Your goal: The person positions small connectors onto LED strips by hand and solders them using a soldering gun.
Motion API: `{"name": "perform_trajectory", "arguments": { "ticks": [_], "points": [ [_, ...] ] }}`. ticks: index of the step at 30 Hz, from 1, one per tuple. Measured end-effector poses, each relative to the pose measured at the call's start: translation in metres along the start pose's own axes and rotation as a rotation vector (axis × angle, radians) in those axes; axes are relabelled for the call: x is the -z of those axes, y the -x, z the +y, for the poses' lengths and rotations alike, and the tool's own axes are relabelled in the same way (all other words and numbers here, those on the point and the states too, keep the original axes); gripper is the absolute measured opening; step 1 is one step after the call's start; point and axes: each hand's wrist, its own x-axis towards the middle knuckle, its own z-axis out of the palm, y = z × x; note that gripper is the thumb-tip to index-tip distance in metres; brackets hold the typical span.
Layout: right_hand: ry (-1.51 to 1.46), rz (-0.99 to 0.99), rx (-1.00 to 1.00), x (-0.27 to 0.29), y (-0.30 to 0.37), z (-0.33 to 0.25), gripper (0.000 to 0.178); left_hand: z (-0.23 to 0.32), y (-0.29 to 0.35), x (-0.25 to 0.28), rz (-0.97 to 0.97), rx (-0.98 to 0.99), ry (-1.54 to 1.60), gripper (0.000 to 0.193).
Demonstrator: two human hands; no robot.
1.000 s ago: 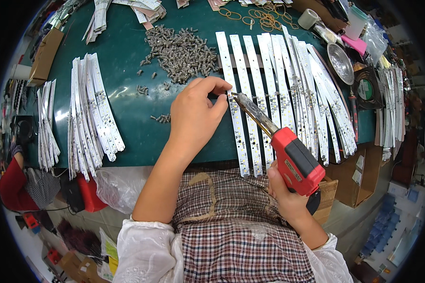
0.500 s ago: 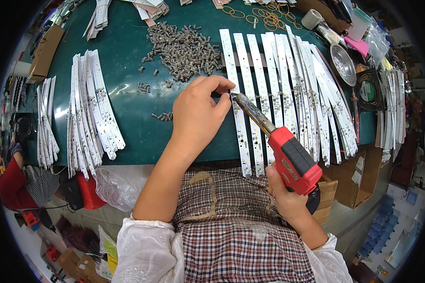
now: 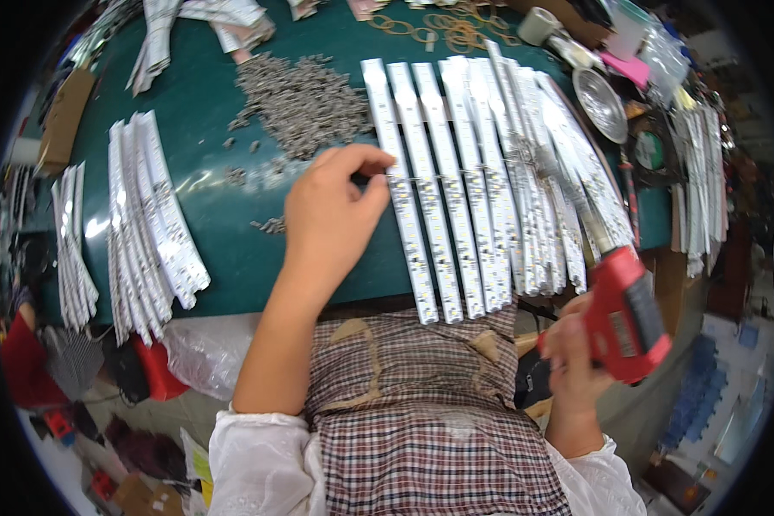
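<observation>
Several white LED strips (image 3: 419,249) lie side by side on the green table in front of me, with a thin wire-like line across the nearest ones. My left hand (image 3: 331,206) is at the edge of the leftmost strip, its thumb and forefinger curved and their tips apart. I see nothing held between them. In my right hand (image 3: 574,361) is a red and black soldering gun (image 3: 625,318), blurred by motion. Its metal barrel points up and left over the right-hand strips, and the tip is too blurred to make out.
A heap of small metallic parts (image 3: 305,103) lies beyond my left hand. Bundles of strips (image 3: 142,232) stand at the left. Rubber bands (image 3: 464,30), a metal bowl (image 3: 600,105) and a solder spool (image 3: 650,150) are at the far side and right.
The soldering gun has swung right, away from the leftmost strip and my left fingertips. My left hand stays beside that strip. The whole view has shifted slightly.
</observation>
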Motion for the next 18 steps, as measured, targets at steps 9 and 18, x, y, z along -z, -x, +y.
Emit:
{"name": "perform_trajectory", "arguments": {
  "ticks": [9, 18],
  "points": [
    [0.349, 0.301, 0.244, 0.071, -0.098, 0.037, 0.034, 0.005, 0.002, 0.006, -0.017, 0.025, 0.027, 0.019],
    [1.026, 0.126, 0.418, 0.039, -0.133, 0.061, 0.049, 0.016, 0.002, 0.01, -0.017, 0.007, -0.025, 0.021]
  ]
}}
